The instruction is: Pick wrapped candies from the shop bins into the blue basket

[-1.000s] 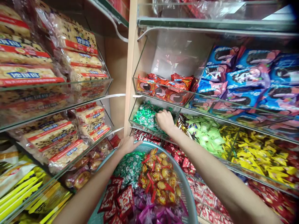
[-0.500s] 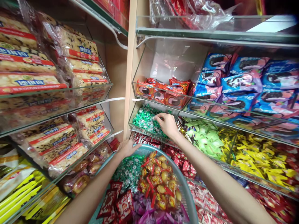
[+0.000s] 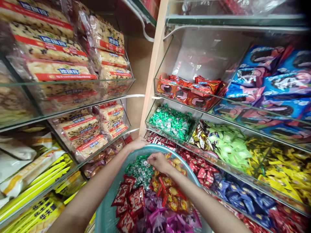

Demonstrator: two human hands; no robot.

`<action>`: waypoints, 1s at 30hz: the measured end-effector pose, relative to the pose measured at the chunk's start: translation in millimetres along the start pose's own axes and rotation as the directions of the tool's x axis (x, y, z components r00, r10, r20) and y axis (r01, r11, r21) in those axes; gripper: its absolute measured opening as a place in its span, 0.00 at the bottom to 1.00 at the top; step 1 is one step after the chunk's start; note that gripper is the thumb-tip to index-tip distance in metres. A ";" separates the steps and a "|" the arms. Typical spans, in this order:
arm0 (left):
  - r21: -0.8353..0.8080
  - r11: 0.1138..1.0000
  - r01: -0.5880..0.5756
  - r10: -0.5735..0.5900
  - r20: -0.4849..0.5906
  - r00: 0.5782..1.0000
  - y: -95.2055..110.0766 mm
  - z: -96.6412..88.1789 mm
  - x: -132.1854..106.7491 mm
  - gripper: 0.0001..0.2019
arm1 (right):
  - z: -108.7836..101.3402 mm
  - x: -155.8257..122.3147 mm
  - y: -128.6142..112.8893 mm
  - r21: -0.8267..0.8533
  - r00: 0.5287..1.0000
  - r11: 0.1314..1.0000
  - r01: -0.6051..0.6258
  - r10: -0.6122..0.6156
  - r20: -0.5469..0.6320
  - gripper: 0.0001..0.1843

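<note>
My left hand point(image 3: 136, 143) grips the far rim of a teal plastic basket point(image 3: 104, 212). The basket holds green wrapped candies point(image 3: 137, 170), red packets point(image 3: 128, 202), yellow-and-red sweets point(image 3: 171, 192) and purple wrappers point(image 3: 157, 220). My right hand point(image 3: 159, 161) hovers inside the basket over the green candies, fingers curled down onto them; whether it grips any I cannot tell. Just beyond, a glass bin point(image 3: 155, 129) on the shelf is full of the same green candies point(image 3: 171, 121).
Glass shelves surround me. Wrapped cake bars point(image 3: 60, 71) fill the left shelves, yellow packs point(image 3: 36, 194) lie below. On the right are red snack packs point(image 3: 189, 92), blue cookie packs point(image 3: 267, 84), light green point(image 3: 227, 145) and yellow candies point(image 3: 282, 168). A wooden post point(image 3: 152, 74) divides the shelves.
My right hand has come out of the green candy bin on the shelf and down into the basket. The view has shifted left and closer. My left hand stays on the rim.
</note>
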State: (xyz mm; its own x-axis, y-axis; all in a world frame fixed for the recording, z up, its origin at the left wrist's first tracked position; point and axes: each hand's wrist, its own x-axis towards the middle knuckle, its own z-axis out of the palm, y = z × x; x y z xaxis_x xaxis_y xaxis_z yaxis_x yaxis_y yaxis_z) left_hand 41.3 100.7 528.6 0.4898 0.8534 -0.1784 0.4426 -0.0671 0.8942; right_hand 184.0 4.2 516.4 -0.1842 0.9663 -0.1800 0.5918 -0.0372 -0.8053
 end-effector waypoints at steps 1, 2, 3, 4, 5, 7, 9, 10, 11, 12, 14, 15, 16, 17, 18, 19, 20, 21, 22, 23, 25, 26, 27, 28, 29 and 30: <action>-0.018 1.000 -0.003 0.003 0.000 1.000 -0.1 0.0 -0.8 0.16 | 3.7 4.9 -1.5 -0.002 1.000 1.000 -0.002 0.002 0.009 0.08; -0.032 0.999 -0.006 0.006 0.000 1.000 -0.2 0.0 -1.4 0.15 | 7.5 9.0 -3.8 -0.012 1.000 1.000 0.005 -0.004 0.017 0.08; -0.041 0.999 -0.011 0.011 -0.001 1.000 -0.4 0.0 -1.7 0.14 | 11.4 12.4 -6.6 -0.026 1.000 1.000 0.011 -0.010 0.025 0.08; -0.046 0.999 -0.017 0.017 -0.002 1.000 -0.7 0.0 -1.9 0.13 | 15.6 15.1 -9.6 -0.044 0.999 0.999 0.017 -0.016 0.034 0.08; -0.047 0.999 -0.024 0.024 -0.005 1.000 -1.2 0.0 -1.9 0.12 | 19.7 17.0 -12.6 -0.067 0.999 0.997 0.026 -0.024 0.039 0.08; -0.041 0.998 -0.038 0.038 -0.015 0.999 -2.6 0.1 -1.4 0.12 | 26.7 18.2 -18.9 -0.118 0.998 0.992 0.051 -0.048 0.035 0.07; -0.029 0.998 -0.049 0.048 -0.030 0.998 -4.2 0.5 -0.7 0.13 | 28.8 15.7 -26.5 -0.216 0.997 0.973 0.078 -0.082 -0.009 0.06; -0.022 0.998 -0.055 0.054 -0.037 0.998 -4.9 0.8 -0.2 0.13 | 27.0 13.2 -31.0 -0.298 0.994 0.951 0.081 -0.098 -0.043 0.06; -0.016 0.998 -0.062 0.062 -0.043 0.997 -5.4 1.1 0.4 0.14 | 22.8 10.2 -36.1 -0.392 0.991 0.917 0.076 -0.114 -0.075 0.07; -0.009 0.997 -0.070 0.070 -0.046 0.997 -5.8 1.3 1.0 0.14 | 16.2 6.8 -41.7 -0.484 0.986 0.872 0.070 -0.134 -0.098 0.09; 0.004 0.997 -0.082 0.082 -0.047 0.995 -6.1 1.4 2.0 0.13 | -4.8 -0.3 -54.2 -0.611 0.974 0.786 0.088 -0.197 -0.112 0.13; 0.011 0.996 -0.086 0.086 -0.049 0.995 -6.0 1.4 2.3 0.13 | -18.8 -3.2 -60.9 -0.635 0.965 0.764 0.114 -0.237 -0.113 0.14; 0.019 0.996 -0.087 0.088 -0.051 0.995 -5.7 1.3 2.6 0.12 | -34.5 -5.4 -67.8 -0.646 0.952 0.750 0.144 -0.284 -0.117 0.15; 0.028 0.996 -0.086 0.087 -0.054 0.995 -5.4 1.2 2.6 0.12 | -51.5 -6.3 -74.6 -0.652 0.936 0.739 0.169 -0.327 -0.129 0.15; 0.038 0.996 -0.084 0.086 -0.056 0.995 -5.0 1.2 2.6 0.12 | -69.0 -5.9 -81.3 -0.659 0.920 0.729 0.184 -0.363 -0.145 0.16; 0.048 0.996 -0.081 0.084 -0.058 0.995 -4.6 1.2 2.5 0.13 | -86.3 -3.7 -87.4 -0.672 0.905 0.716 0.191 -0.393 -0.162 0.15; 0.059 0.995 -0.076 0.080 -0.060 0.995 -4.3 1.2 2.3 0.13 | -102.7 0.1 -93.0 -0.692 0.891 0.695 0.193 -0.420 -0.173 0.14; 0.072 0.995 -0.070 0.074 -0.062 0.995 -4.1 1.3 2.1 0.13 | -117.5 5.6 -97.8 -0.720 0.877 0.666 0.195 -0.448 -0.176 0.13; 0.084 0.994 -0.063 0.068 -0.064 0.996 -4.0 1.5 2.0 0.13 | -130.2 12.6 -101.8 -0.754 0.864 0.626 0.198 -0.474 -0.167 0.12; 0.096 0.994 -0.057 0.063 -0.067 0.996 -4.2 1.6 1.9 0.13 | -140.4 20.8 -105.0 -0.792 0.854 0.576 0.201 -0.499 -0.146 0.12; 0.117 0.992 -0.048 0.057 -0.070 0.996 -5.1 1.8 1.9 0.12 | -152.9 38.7 -109.5 -0.858 0.847 0.468 0.211 -0.526 -0.078 0.16; 0.125 0.991 -0.047 0.056 -0.070 0.996 -5.6 1.9 2.1 0.12 | -155.5 47.5 -111.1 -0.880 0.850 0.423 0.217 -0.524 -0.043 0.18; 0.131 0.990 -0.047 0.056 -0.070 0.996 -6.2 2.1 2.5 0.12 | -156.1 55.6 -112.6 -0.895 0.857 0.389 0.220 -0.515 -0.013 0.20; 0.135 0.990 -0.047 0.057 -0.071 0.996 -6.7 2.2 3.0 0.12 | -155.4 62.8 -113.9 -0.903 0.866 0.367 0.222 -0.500 0.010 0.21; 0.138 0.989 -0.047 0.057 -0.072 0.996 -7.1 2.4 3.6 0.12 | -153.7 68.8 -115.2 -0.908 0.876 0.355 0.222 -0.482 0.026 0.22; 0.140 0.989 -0.047 0.057 -0.073 0.996 -7.2 2.5 4.3 0.11 | -151.6 73.6 -116.5 -0.911 0.886 0.347 0.222 -0.463 0.040 0.23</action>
State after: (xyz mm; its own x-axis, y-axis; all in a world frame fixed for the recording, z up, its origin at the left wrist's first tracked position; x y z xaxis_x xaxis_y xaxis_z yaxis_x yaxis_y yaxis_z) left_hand 42.2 103.6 520.4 0.4585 0.8835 -0.0964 0.5197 -0.1786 0.8354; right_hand 220.4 118.2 682.6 -0.4682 0.8628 0.1908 0.8794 0.4339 0.1958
